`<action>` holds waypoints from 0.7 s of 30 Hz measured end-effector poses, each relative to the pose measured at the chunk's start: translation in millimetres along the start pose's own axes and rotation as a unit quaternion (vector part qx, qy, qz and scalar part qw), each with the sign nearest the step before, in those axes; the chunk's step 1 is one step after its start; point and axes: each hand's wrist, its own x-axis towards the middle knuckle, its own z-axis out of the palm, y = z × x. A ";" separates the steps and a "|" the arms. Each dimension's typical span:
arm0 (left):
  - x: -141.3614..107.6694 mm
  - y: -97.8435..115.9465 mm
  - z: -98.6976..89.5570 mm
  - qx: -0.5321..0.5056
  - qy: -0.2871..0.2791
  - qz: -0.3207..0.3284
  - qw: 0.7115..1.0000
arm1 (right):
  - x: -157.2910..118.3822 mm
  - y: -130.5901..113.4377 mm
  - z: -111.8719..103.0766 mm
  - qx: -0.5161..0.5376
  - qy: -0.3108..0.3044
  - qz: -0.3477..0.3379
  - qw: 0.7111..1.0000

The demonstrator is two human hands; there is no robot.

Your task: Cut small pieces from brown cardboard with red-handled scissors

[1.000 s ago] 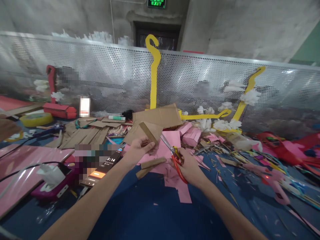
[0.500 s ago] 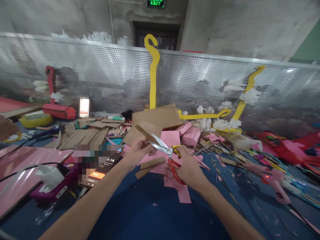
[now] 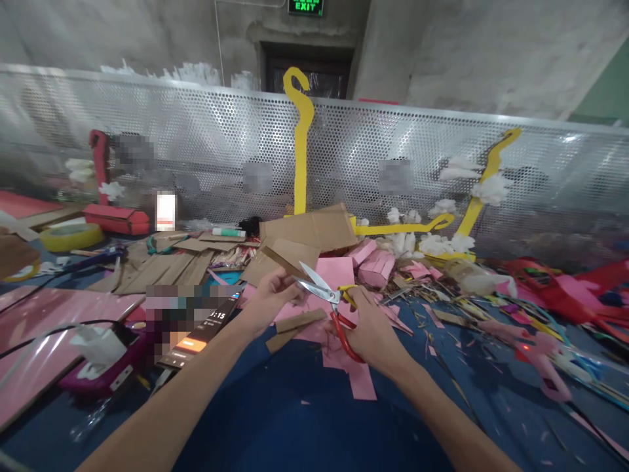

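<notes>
Near the middle of the head view, my left hand pinches a narrow brown cardboard strip. My right hand is closed round the scissors, which have one yellow and one red handle. The scissor blades stand apart, pointing up and left, with the cardboard strip between or against them near my left fingertips. Below my hands lie cut cardboard pieces and pink paper on the blue table.
Behind stands a yellow hook-topped shape by a perforated metal panel. At left are a phone, a purple power strip and a tape roll. A pink glue gun lies right. Another person's hand shows at far left.
The cardboard strip has tilted slightly at its far end. The other person's hand at far left has moved a little, and a pale piece now shows above it.
</notes>
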 end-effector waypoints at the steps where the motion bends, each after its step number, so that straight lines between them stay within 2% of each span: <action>1: 0.0 0.1 0.2 -0.001 0.002 0.001 1.000 | 0.1 -0.1 0.0 -0.001 0.002 -0.001 1.000; 6: 0.0 -0.6 -0.1 0.000 0.015 -0.005 1.000 | 0.4 1.1 1.3 -0.004 0.002 -0.004 1.000; 21: 0.4 -7.2 -5.7 0.009 -0.015 0.005 1.000 | 0.1 1.8 2.6 -0.004 0.015 -0.017 1.000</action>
